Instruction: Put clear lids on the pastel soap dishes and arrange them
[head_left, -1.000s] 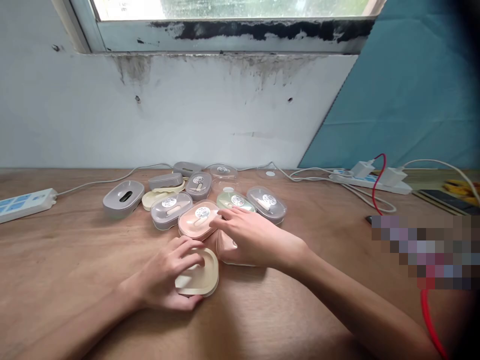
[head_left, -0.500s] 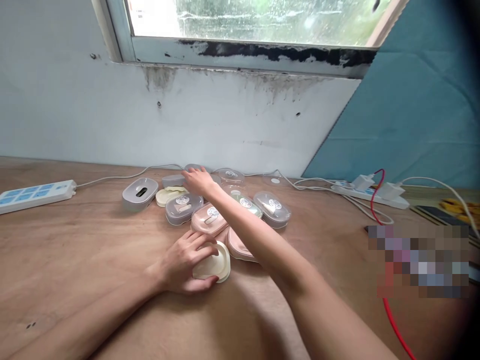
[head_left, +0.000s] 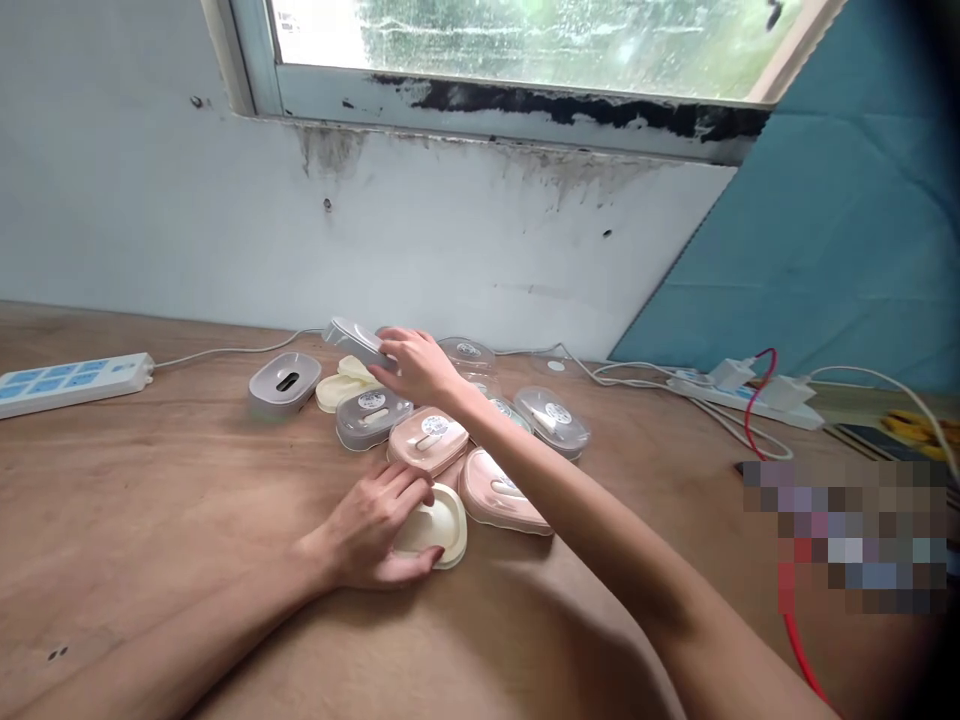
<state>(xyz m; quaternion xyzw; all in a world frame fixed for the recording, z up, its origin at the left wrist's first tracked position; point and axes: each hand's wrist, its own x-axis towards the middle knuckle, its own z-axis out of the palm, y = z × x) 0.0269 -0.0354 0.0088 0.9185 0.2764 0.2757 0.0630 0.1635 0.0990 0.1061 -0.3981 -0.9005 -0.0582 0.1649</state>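
My left hand (head_left: 382, 525) rests on the wooden table, its fingers and thumb curled around the edges of a cream oval tray (head_left: 452, 520). Farther off, my right hand (head_left: 416, 362) grips one end of a shallow grey oval box part (head_left: 352, 338), held tilted above the table. Below that part lie some cream pieces (head_left: 341, 388). Closed oval boxes with clear lids stand between my hands: a grey box (head_left: 367, 420), a pink box (head_left: 424, 445) and another pink box (head_left: 499, 500), partly behind my right forearm.
To the left are a grey oval box with a slot (head_left: 283, 385) and a white power strip (head_left: 75, 385). A second grey lidded box (head_left: 555, 418) and clear lids (head_left: 465, 352) lie beyond my right arm. Cables and another power strip (head_left: 750, 400) run along the wall.
My right hand has picked up the grey oval box part from the back of the table and tilted it upward. My left hand stays on the cream tray. The view has shifted slightly.
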